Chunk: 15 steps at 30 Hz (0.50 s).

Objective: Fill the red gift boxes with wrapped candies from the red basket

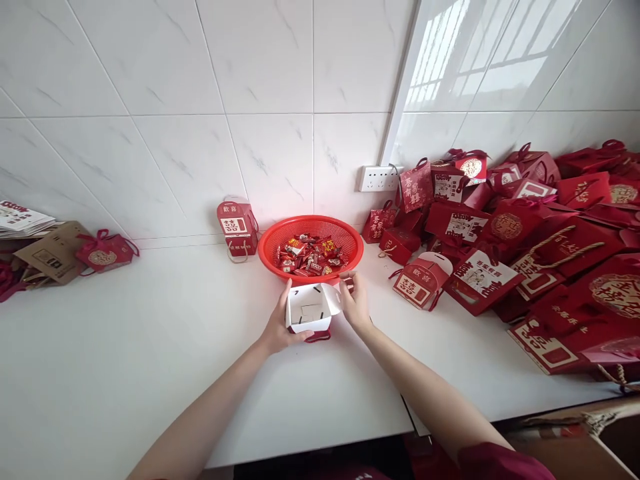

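A small gift box (309, 308) stands with its top open toward me, white inside and red outside, a dark red ribbon loop at its front. Nothing but the bare bottom and some small dark ribbon ends shows inside. My left hand (277, 327) is wrapped around the box's left side, thumb along the front. At the right side, my right hand (355, 301) has its fingers curled at the raised white flap. Just behind the box sits a red plastic basket (266, 257) holding many wrapped candies (313, 259) in red packaging.
A closed red gift box (235, 230) stands left of the basket. Many red gift boxes (465, 227) pile up on the right. Folded cardboard (55, 253) and a small red box (106, 253) lie far left. A power strip (379, 179) is by the tiled wall.
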Each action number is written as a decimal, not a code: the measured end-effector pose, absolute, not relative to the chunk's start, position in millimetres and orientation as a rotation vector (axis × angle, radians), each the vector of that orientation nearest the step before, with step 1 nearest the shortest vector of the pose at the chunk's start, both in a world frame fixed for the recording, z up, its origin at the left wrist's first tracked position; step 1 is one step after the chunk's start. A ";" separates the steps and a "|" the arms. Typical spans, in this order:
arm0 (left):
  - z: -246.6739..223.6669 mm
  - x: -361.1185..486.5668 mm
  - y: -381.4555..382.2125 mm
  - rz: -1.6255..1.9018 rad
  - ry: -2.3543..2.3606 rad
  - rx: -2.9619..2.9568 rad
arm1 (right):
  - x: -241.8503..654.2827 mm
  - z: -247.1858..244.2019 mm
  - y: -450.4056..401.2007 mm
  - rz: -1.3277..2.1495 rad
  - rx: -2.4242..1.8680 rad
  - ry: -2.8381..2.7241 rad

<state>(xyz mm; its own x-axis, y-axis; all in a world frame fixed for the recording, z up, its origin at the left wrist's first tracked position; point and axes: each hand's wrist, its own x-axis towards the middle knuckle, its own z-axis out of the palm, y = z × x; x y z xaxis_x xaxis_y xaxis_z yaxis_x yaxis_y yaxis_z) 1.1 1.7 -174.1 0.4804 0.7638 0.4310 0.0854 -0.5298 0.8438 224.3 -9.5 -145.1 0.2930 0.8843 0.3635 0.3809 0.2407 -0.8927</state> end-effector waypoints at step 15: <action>-190.7 -3.8 5.1 0.965 0.804 1.888 | 200.5 -66.1 151.6 0.744 -1.628 -2.050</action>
<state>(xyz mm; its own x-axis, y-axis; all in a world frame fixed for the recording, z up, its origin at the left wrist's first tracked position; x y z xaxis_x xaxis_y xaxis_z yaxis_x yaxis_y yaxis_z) -3.8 5.1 -190.7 0.4964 0.8108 0.3101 0.1582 -0.4357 0.8861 200.5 151.6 -66.1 -0.2285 0.9735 -0.0057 0.7503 0.1724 -0.6383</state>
